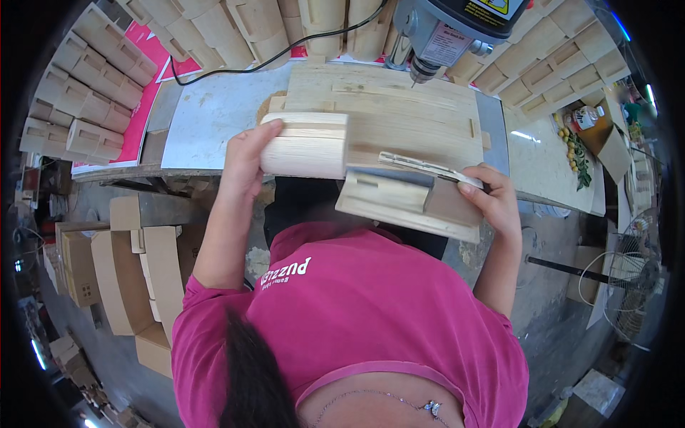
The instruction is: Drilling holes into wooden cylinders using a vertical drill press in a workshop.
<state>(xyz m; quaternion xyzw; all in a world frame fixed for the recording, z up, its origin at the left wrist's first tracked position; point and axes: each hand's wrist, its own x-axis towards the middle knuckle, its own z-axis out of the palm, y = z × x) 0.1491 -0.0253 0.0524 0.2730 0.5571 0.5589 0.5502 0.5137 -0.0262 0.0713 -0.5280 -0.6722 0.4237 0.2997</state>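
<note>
My left hand [246,158] is closed around the left end of a pale wooden block with a rounded face [307,146], held level above the bench's front edge. My right hand [492,196] is closed on the right end of a narrow light strip with dark marks [421,165]. Just below that strip is a wooden trough-like piece [389,207] with a raised block and a flat lip. Whether my right fingers also grip this trough cannot be made out. The two hands' pieces are close, with the block at the left of the trough.
A bench drill [435,53] stands at the back, its bit over a wooden board [385,100]. Stacked wooden cylinders [93,93] line the back and both sides. A black cable [285,53] crosses the back left. Open cartons [132,278] sit lower left; a fan [628,292] stands right.
</note>
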